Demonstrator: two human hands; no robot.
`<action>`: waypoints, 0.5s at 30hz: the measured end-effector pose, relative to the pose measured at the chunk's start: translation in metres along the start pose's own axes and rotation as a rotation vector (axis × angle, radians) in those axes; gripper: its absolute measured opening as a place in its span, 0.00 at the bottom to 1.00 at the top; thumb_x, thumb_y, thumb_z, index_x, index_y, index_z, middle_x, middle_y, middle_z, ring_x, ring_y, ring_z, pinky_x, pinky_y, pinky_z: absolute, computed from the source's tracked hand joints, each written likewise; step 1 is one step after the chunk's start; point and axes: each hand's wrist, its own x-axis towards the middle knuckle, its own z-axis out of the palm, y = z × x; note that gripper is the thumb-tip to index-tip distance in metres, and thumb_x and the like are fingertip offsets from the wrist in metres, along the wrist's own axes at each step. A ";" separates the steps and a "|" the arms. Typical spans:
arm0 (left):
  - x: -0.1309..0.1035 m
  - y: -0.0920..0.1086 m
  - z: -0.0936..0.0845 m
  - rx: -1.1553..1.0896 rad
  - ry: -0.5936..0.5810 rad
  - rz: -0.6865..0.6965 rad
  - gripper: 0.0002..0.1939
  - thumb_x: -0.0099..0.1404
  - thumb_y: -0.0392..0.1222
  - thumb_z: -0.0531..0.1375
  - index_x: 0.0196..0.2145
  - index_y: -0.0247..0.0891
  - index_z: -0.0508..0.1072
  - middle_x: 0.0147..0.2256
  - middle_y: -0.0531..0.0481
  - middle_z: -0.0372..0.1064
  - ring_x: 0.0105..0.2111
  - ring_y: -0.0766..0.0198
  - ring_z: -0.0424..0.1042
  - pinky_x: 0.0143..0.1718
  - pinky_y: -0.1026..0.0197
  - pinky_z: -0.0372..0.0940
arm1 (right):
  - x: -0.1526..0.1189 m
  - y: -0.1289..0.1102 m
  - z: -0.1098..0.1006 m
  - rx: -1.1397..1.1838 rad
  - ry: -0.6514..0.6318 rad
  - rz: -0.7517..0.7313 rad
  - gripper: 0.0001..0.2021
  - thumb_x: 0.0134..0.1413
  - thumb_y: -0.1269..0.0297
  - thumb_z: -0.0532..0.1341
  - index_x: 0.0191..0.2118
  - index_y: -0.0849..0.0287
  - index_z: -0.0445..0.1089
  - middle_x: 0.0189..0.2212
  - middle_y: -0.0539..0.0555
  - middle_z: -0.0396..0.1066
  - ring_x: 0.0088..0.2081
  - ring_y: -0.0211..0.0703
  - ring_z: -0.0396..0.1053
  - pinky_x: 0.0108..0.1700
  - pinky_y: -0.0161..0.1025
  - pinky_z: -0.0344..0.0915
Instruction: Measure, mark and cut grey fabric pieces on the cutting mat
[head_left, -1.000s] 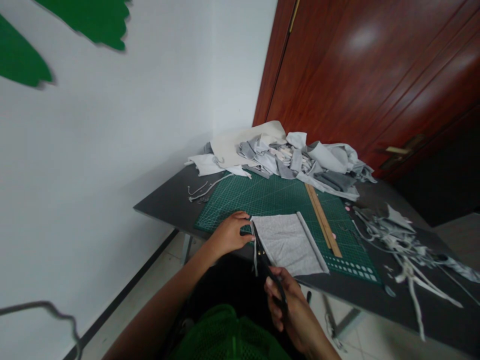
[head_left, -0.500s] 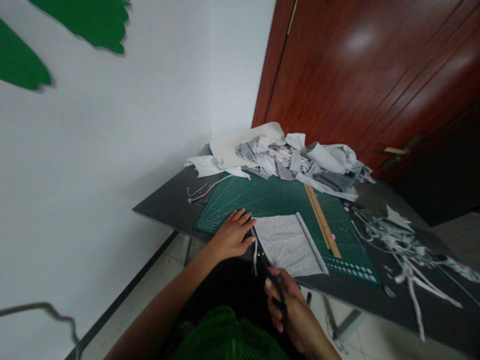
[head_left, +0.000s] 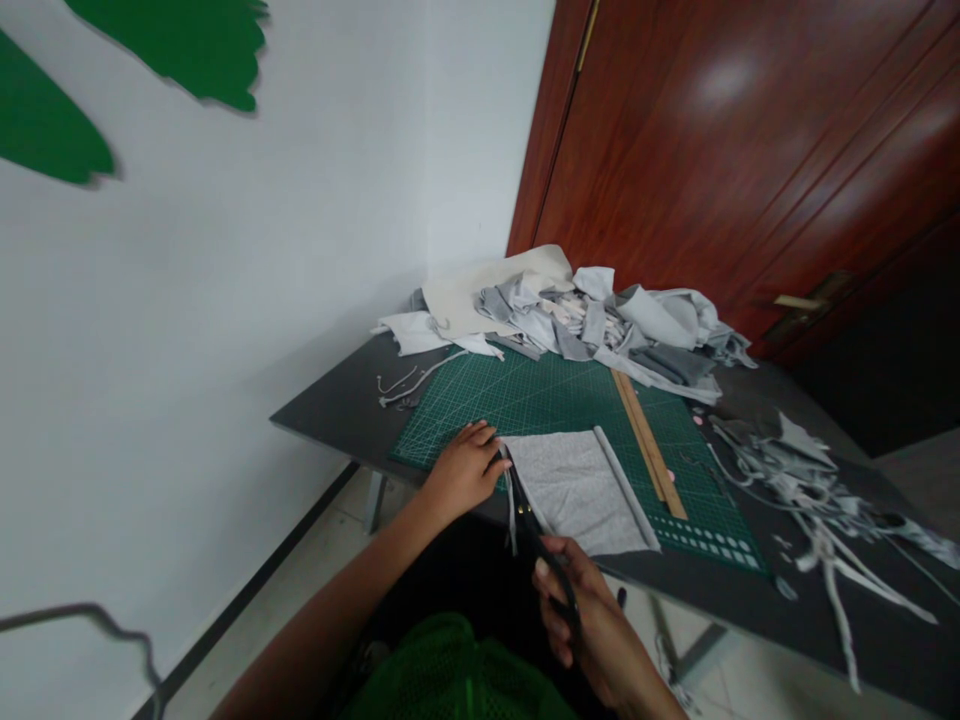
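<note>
A light grey cloth piece (head_left: 581, 490) lies on the green cutting mat (head_left: 525, 385) at the table's near edge, its right side rolled or folded. My right hand (head_left: 581, 610) grips the handles of black scissors (head_left: 528, 515), whose blades lie along the cloth's left edge. A narrow strip (head_left: 512, 515) hangs beside the blades. My left hand (head_left: 465, 470) rests at the cloth's upper left corner, thumb and fingers close to the blade tips; whether it pinches the strip is too small to tell.
Wooden rulers (head_left: 649, 445) lie right of the cloth. A heap of grey and white fabric (head_left: 600, 315) covers the table's back. Tangled scraps (head_left: 802, 470) lie at the right, loose cords (head_left: 424, 382) at the left.
The view has shifted slightly. My left hand's fingers are a little more bent at the cloth's corner, and the scissor blades look slightly further apart from the strip.
</note>
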 end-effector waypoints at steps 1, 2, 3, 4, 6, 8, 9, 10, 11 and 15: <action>0.000 0.000 0.000 0.007 0.004 -0.005 0.12 0.69 0.42 0.63 0.49 0.39 0.78 0.57 0.40 0.72 0.62 0.46 0.67 0.66 0.42 0.61 | 0.000 -0.001 0.000 -0.001 0.005 0.000 0.34 0.44 0.42 0.74 0.50 0.52 0.61 0.24 0.39 0.59 0.17 0.27 0.50 0.14 0.25 0.50; -0.001 0.001 0.000 0.012 0.005 -0.009 0.13 0.69 0.42 0.63 0.49 0.39 0.78 0.57 0.40 0.72 0.62 0.46 0.67 0.66 0.42 0.61 | 0.000 -0.001 0.000 -0.002 0.008 0.000 0.34 0.44 0.42 0.74 0.50 0.52 0.61 0.24 0.39 0.60 0.17 0.27 0.51 0.14 0.25 0.50; -0.001 0.001 0.000 0.013 0.002 -0.011 0.13 0.68 0.42 0.64 0.50 0.39 0.78 0.57 0.40 0.71 0.62 0.45 0.67 0.66 0.41 0.60 | 0.000 -0.001 0.000 -0.005 0.009 0.000 0.34 0.43 0.42 0.74 0.50 0.52 0.61 0.24 0.39 0.60 0.17 0.27 0.51 0.14 0.25 0.50; -0.001 0.001 0.000 0.012 -0.005 -0.014 0.14 0.68 0.42 0.64 0.50 0.38 0.78 0.57 0.39 0.71 0.62 0.45 0.66 0.66 0.41 0.60 | 0.000 -0.002 0.000 -0.006 0.010 0.000 0.35 0.43 0.41 0.74 0.50 0.52 0.61 0.24 0.39 0.60 0.17 0.27 0.51 0.14 0.25 0.50; 0.000 0.002 -0.002 0.006 -0.022 -0.020 0.14 0.67 0.42 0.64 0.50 0.37 0.79 0.58 0.38 0.71 0.62 0.44 0.66 0.67 0.40 0.60 | -0.001 -0.002 0.001 -0.001 0.015 0.003 0.35 0.43 0.41 0.74 0.50 0.52 0.61 0.25 0.39 0.61 0.17 0.27 0.51 0.14 0.25 0.50; 0.000 0.002 -0.003 0.013 -0.039 -0.023 0.15 0.67 0.42 0.64 0.50 0.36 0.78 0.58 0.37 0.71 0.62 0.43 0.66 0.67 0.41 0.60 | -0.002 -0.002 0.001 0.003 0.018 0.008 0.36 0.42 0.41 0.75 0.50 0.52 0.60 0.24 0.39 0.61 0.17 0.27 0.51 0.14 0.25 0.49; 0.000 0.002 -0.003 0.021 -0.045 -0.024 0.16 0.67 0.42 0.64 0.51 0.36 0.78 0.58 0.36 0.71 0.62 0.43 0.66 0.67 0.41 0.60 | -0.003 -0.002 0.002 0.003 0.018 0.010 0.36 0.42 0.41 0.75 0.51 0.53 0.60 0.24 0.38 0.60 0.17 0.27 0.50 0.14 0.25 0.50; 0.000 0.002 -0.003 0.028 -0.050 -0.023 0.16 0.67 0.42 0.64 0.51 0.35 0.78 0.59 0.36 0.71 0.63 0.43 0.66 0.67 0.41 0.60 | -0.003 -0.002 0.002 0.001 0.017 0.012 0.36 0.42 0.41 0.75 0.51 0.53 0.60 0.23 0.38 0.59 0.17 0.27 0.50 0.14 0.25 0.50; 0.000 0.003 -0.004 0.032 -0.054 -0.022 0.16 0.67 0.41 0.63 0.51 0.35 0.78 0.59 0.36 0.70 0.63 0.43 0.66 0.67 0.41 0.60 | -0.003 -0.002 0.002 -0.001 0.015 0.015 0.37 0.42 0.41 0.75 0.51 0.53 0.60 0.21 0.37 0.58 0.16 0.27 0.50 0.14 0.25 0.50; 0.000 0.005 -0.005 0.034 -0.058 -0.036 0.15 0.68 0.39 0.61 0.51 0.35 0.78 0.59 0.37 0.71 0.63 0.46 0.66 0.68 0.43 0.59 | 0.000 -0.004 0.000 0.033 0.032 0.027 0.37 0.38 0.41 0.76 0.49 0.53 0.61 0.21 0.38 0.60 0.15 0.27 0.50 0.13 0.25 0.49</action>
